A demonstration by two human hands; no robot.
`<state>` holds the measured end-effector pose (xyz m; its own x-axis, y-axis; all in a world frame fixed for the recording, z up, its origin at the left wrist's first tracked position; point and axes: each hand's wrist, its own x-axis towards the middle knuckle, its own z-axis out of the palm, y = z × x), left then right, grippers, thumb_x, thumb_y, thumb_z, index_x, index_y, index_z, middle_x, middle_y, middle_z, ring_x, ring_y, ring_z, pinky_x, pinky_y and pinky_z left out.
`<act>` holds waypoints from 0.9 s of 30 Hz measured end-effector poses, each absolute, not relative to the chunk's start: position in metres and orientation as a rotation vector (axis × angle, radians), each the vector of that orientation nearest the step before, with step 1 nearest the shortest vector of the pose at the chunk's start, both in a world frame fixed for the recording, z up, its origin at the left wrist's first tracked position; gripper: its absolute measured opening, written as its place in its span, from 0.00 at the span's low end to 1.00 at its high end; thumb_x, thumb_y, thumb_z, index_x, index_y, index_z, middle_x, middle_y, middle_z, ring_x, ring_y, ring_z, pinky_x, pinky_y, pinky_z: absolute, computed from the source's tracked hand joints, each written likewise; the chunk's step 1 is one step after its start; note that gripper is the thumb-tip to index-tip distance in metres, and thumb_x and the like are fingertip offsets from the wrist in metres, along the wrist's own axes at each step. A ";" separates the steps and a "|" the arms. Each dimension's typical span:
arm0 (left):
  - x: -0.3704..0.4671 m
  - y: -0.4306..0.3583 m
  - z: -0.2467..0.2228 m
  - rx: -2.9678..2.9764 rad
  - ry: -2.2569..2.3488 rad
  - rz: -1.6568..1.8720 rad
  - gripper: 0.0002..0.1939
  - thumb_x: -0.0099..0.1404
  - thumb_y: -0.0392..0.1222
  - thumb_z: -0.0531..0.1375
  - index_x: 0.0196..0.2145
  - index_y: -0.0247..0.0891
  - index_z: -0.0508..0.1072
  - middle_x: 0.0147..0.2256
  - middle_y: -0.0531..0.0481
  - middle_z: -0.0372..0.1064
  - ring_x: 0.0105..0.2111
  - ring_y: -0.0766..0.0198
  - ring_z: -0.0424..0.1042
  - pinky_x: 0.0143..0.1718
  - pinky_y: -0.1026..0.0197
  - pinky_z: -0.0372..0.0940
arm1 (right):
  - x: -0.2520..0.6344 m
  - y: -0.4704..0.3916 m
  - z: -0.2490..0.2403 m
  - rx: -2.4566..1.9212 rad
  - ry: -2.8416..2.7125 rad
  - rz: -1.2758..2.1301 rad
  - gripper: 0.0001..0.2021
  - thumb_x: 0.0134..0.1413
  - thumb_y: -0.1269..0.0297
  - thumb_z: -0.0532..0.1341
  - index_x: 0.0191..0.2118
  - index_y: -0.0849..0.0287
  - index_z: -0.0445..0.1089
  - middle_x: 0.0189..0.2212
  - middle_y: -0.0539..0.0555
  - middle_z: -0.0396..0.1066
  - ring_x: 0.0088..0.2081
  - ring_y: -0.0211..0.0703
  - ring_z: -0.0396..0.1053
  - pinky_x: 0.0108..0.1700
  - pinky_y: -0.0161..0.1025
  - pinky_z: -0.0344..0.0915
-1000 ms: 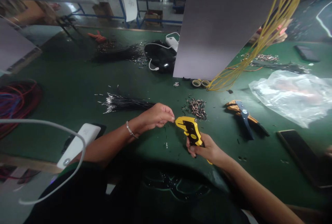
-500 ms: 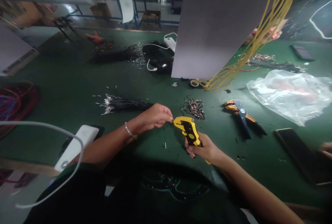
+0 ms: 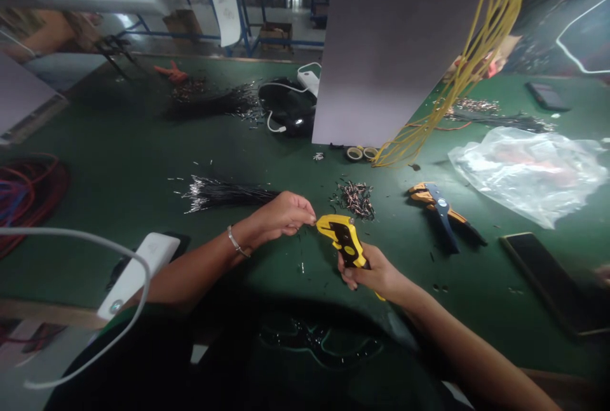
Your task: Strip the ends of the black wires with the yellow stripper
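My right hand (image 3: 369,268) is wrapped round the handles of a yellow-and-black wire stripper (image 3: 344,239), its head pointing up and left. At the tip of that head, my left hand (image 3: 288,214) is closed in a pinch. A thin black wire (image 3: 302,263) with a shiny end shows below the left fingers and appears to come from them; the pinched end is too small to make out. Left of this hand lies a bundle of black wires (image 3: 223,193) with bare silvery ends. Beyond the stripper sits a heap of small dark and coppery cut pieces (image 3: 356,199).
At right lie a blue-and-orange wire stripper (image 3: 441,208), a phone (image 3: 543,277) and a clear plastic bag (image 3: 528,169). Yellow wires (image 3: 429,125) hang beside a grey panel (image 3: 395,61). A white power bank (image 3: 143,271) and a grey cable (image 3: 95,241) are by my left arm.
The view has shifted slightly, so the scene sits a little further left. Both hands and the yellow stripper keep nearly the same position against each other.
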<state>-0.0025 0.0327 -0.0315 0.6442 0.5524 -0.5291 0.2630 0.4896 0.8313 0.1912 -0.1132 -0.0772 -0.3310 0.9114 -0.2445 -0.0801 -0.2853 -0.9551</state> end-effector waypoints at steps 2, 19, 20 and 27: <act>-0.003 0.033 -0.031 1.083 0.898 0.208 0.06 0.55 0.27 0.61 0.23 0.32 0.70 0.15 0.57 0.56 0.13 0.79 0.47 0.15 0.68 0.39 | 0.191 -0.113 -0.077 -1.134 -1.194 1.714 0.07 0.49 0.68 0.62 0.33 0.61 0.63 0.21 0.46 0.63 0.20 0.33 0.60 0.25 0.34 0.59; -0.004 0.036 -0.039 1.088 0.889 0.197 0.05 0.54 0.29 0.62 0.23 0.33 0.70 0.15 0.59 0.53 0.13 0.79 0.46 0.16 0.69 0.38 | 0.191 -0.111 -0.075 -1.104 -1.120 1.757 0.08 0.45 0.68 0.63 0.32 0.62 0.64 0.21 0.47 0.63 0.20 0.33 0.61 0.24 0.34 0.59; -0.004 0.036 -0.039 1.091 0.891 0.196 0.05 0.54 0.29 0.62 0.23 0.33 0.70 0.15 0.59 0.53 0.13 0.79 0.46 0.16 0.69 0.38 | 0.191 -0.111 -0.075 -1.102 -1.117 1.752 0.08 0.45 0.69 0.63 0.32 0.62 0.64 0.21 0.47 0.64 0.20 0.33 0.61 0.24 0.34 0.60; -0.005 0.037 -0.040 1.129 0.892 0.190 0.04 0.53 0.30 0.63 0.24 0.33 0.71 0.15 0.59 0.51 0.13 0.79 0.44 0.15 0.70 0.39 | 0.189 -0.110 -0.073 -1.103 -1.097 1.722 0.08 0.43 0.70 0.62 0.32 0.62 0.63 0.20 0.46 0.63 0.19 0.33 0.61 0.24 0.34 0.59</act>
